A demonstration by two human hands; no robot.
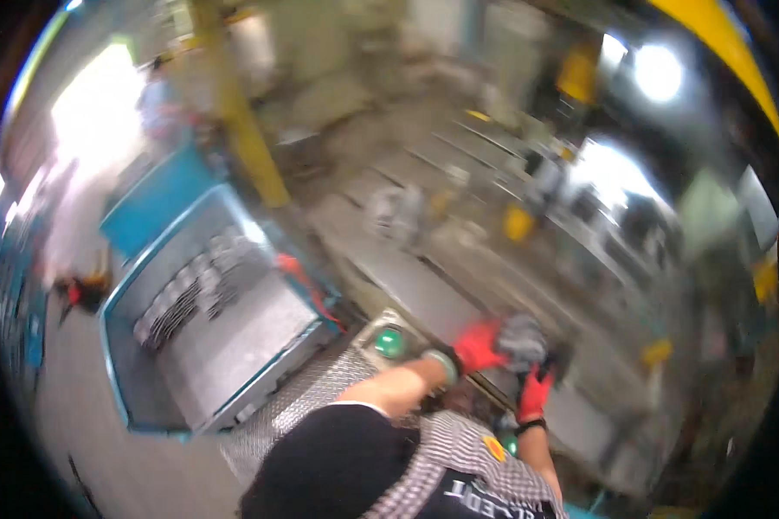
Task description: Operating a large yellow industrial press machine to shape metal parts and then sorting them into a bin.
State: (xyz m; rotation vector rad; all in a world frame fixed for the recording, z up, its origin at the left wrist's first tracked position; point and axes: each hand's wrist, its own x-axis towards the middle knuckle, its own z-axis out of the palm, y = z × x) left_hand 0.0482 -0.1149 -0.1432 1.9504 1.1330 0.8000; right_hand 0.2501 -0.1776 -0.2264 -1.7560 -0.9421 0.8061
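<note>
A rounded grey metal part (521, 340), smeared by motion, is between my two gloved hands. My left hand (479, 346), in a red glove, is closed against its left side. From below, my right hand (535, 391), in a red glove with dark fingers, grips the lower edge of the same part. The part is over a flat metal ledge of the machine in front of me. Blur hides the exact finger positions and the part's finer shape.
A blue-rimmed metal bin (225, 337) at the left holds a stack of grey metal parts (190, 294). Green domed buttons (389, 342) sit along the near edge, above a textured metal plate (307, 406). Another grey part (394, 212) lies farther along the machine. A yellow post (247, 112) rises behind.
</note>
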